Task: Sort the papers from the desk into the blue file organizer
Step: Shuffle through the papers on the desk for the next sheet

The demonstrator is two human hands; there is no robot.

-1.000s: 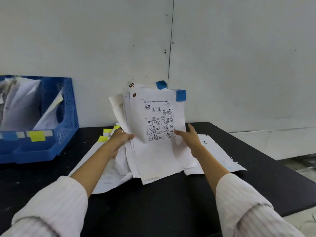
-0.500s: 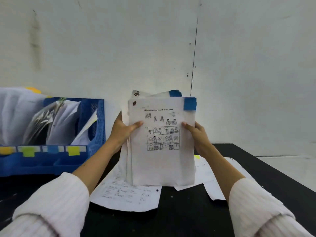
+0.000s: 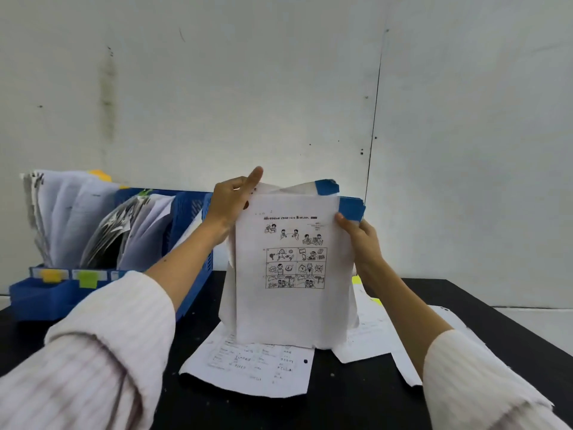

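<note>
I hold a stack of white papers (image 3: 288,308) upright above the black desk (image 3: 356,405). The front sheet shows small cartoon panels, and blue tabs (image 3: 352,207) stick out at the stack's top right. My left hand (image 3: 231,203) grips the stack's top left edge, forefinger raised. My right hand (image 3: 361,240) pinches the right edge just below the blue tabs. The blue file organizer (image 3: 192,243) stands at the left, its slots full of upright papers, with yellow and green labels on its front.
Loose sheets lie flat on the desk: one with handwriting (image 3: 251,367) under the held stack, others (image 3: 372,330) to the right with yellow tabs. A white wall (image 3: 310,88) rises close behind the desk. The desk's right edge runs diagonally at the lower right.
The stack has been lifted off the desk and squared upright. Both hands have slid up to its top edges. The view has turned left, so more of the organizer shows.
</note>
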